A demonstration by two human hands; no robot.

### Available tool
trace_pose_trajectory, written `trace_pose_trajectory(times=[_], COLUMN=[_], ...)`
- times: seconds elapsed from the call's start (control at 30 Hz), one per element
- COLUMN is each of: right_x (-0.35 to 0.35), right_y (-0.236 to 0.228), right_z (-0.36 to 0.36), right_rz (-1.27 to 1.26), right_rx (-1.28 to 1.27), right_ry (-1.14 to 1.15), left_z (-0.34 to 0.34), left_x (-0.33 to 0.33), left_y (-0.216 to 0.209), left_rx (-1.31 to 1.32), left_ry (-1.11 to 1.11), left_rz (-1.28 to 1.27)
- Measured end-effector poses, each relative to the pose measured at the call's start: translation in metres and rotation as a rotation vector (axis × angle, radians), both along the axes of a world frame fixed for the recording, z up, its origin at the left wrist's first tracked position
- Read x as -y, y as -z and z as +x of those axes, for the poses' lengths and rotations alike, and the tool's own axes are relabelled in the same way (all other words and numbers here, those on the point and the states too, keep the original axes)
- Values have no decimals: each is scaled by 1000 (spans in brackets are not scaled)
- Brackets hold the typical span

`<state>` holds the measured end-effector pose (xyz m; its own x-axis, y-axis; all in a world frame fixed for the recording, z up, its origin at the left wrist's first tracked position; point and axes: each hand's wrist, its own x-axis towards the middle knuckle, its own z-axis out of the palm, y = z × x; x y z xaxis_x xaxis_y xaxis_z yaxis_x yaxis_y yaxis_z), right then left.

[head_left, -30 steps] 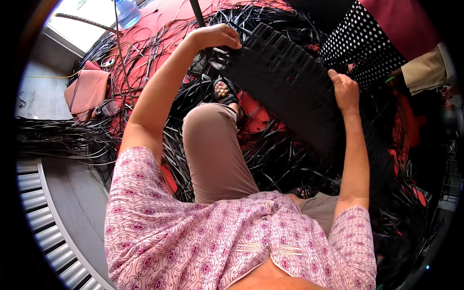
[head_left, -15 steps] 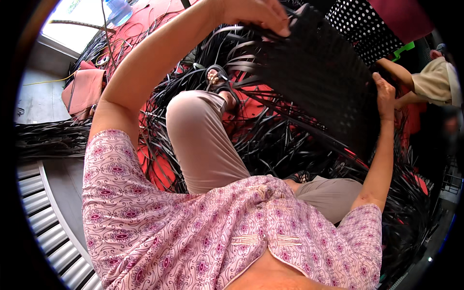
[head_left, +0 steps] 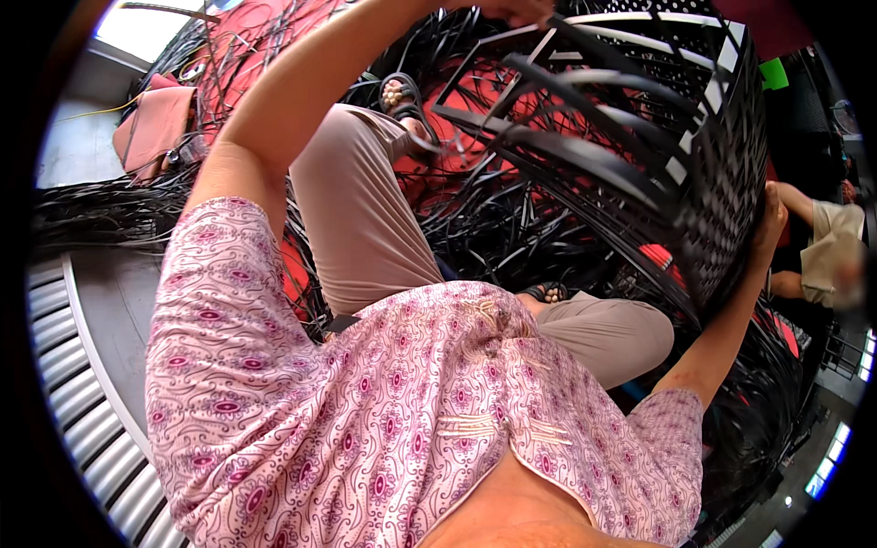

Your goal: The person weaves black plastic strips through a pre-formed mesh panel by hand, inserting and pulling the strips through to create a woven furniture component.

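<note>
A black woven basket [head_left: 726,192] of plastic strips is tilted, with long loose strips fanning left from its edge and pale ends along the rim. My right hand [head_left: 772,216] presses round its outer right wall; part of the fingers is hidden behind it. At the upper edge of the view my left hand [head_left: 519,9] is closed, partly cut off, where a black plastic strip [head_left: 598,50] runs down to the basket. Several loose strips [head_left: 594,160] are smeared by motion between the hand and the basket.
Heaps of black strips [head_left: 475,215] cover the red floor [head_left: 251,46] around my sandalled feet. On the left are a salmon-coloured cloth [head_left: 155,132], a strip bundle [head_left: 100,215] and a slatted metal rack [head_left: 87,393]. Another person's arm [head_left: 795,203] is close by on the right.
The basket has turned, so its open side and loose strips now show instead of a flat dark wall. My right hand has moved right and down; my left hand has gone up toward the upper edge.
</note>
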<state>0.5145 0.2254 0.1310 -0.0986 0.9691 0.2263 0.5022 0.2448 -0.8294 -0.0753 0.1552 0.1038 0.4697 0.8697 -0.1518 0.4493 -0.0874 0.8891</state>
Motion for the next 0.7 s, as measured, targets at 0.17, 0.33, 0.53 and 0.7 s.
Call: trace_pose_trajectory(times=[0.17, 0.33, 0.53, 0.7], right_x=[20, 31, 38, 22], right_y=[2, -1, -1, 3], right_z=[3, -7, -14, 3], right_rz=[67, -16, -91, -60], right_rx=[-6, -87, -213, -118], right_ry=[-90, -65, -84, -61], left_z=[5, 14, -17, -17], left_x=[9, 31, 33, 29], left_y=[32, 24, 112, 132], left_rx=[43, -41, 9, 27], left_ry=[72, -72, -177, -204], left_rz=[156, -10, -144, -81])
